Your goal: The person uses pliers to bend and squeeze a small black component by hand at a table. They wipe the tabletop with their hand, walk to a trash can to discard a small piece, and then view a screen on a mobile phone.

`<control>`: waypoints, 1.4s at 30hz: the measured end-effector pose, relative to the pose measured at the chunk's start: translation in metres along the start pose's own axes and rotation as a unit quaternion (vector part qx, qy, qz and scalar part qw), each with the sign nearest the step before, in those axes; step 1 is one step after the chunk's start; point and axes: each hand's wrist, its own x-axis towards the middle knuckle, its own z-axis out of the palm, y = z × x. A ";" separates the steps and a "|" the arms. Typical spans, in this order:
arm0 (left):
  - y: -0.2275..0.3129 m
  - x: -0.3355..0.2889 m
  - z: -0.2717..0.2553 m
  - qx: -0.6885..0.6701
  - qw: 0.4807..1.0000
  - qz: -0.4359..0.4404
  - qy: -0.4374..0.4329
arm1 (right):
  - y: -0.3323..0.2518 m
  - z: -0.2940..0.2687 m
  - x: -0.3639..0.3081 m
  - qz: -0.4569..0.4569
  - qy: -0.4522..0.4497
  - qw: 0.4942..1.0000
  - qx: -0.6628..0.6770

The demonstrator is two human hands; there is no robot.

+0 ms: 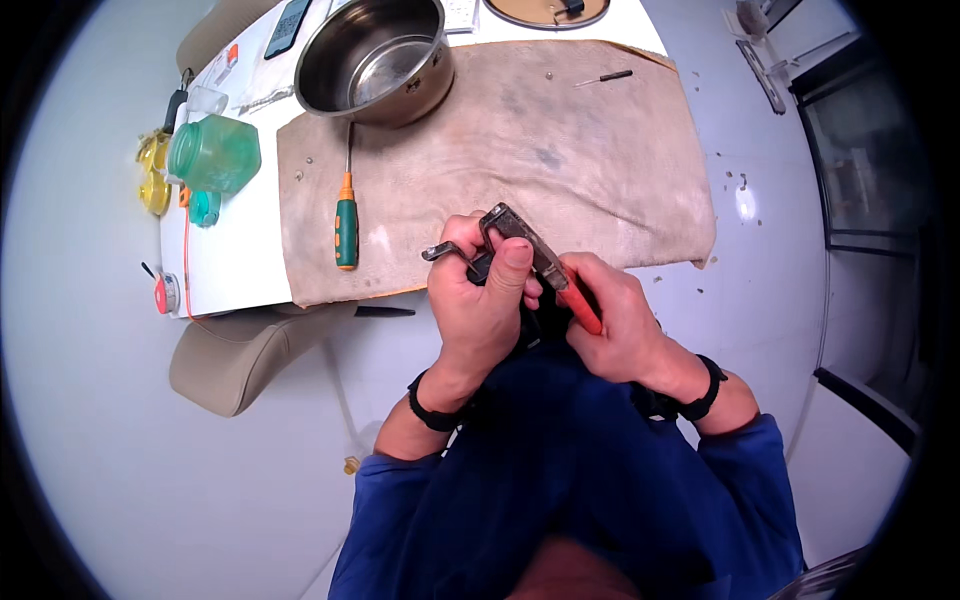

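Note:
My left hand (pixel 475 318) is closed around a dark bent piece (pixel 445 251), whose hooked metal end sticks out past the fingers; the rest is hidden in the palm. My right hand (pixel 622 318) grips the red handle of pliers (pixel 580 306). The pliers' dark metal head slants up and left, against my left thumb and the dark piece; exactly where the jaws touch I cannot tell. Both hands are held in front of my body at the table's near edge. A screwdriver (pixel 346 230) with a green and orange handle lies to their left on the brown cloth (pixel 480 160).
A steel pot (pixel 430 90) stands at the cloth's far edge, with a round lid (pixel 530 12) beyond. A thin dark tool (pixel 615 76) lies far right. Leftward are a green jar (pixel 225 155), a phone (pixel 287 28) and yellow items (pixel 153 190). A beige chair (pixel 240 365) stands near left.

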 end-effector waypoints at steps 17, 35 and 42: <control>0.019 0.000 -0.003 0.152 0.985 -0.064 -0.043 | -0.001 -0.002 -0.010 0.063 -0.033 0.995 -0.072; 0.023 0.012 -0.009 0.216 0.967 -0.122 -0.060 | 0.009 -0.003 -0.006 0.078 -0.006 0.985 -0.151; 0.014 0.017 -0.004 0.042 0.986 -0.146 -0.074 | -0.009 -0.013 0.003 0.186 -0.088 0.976 -0.066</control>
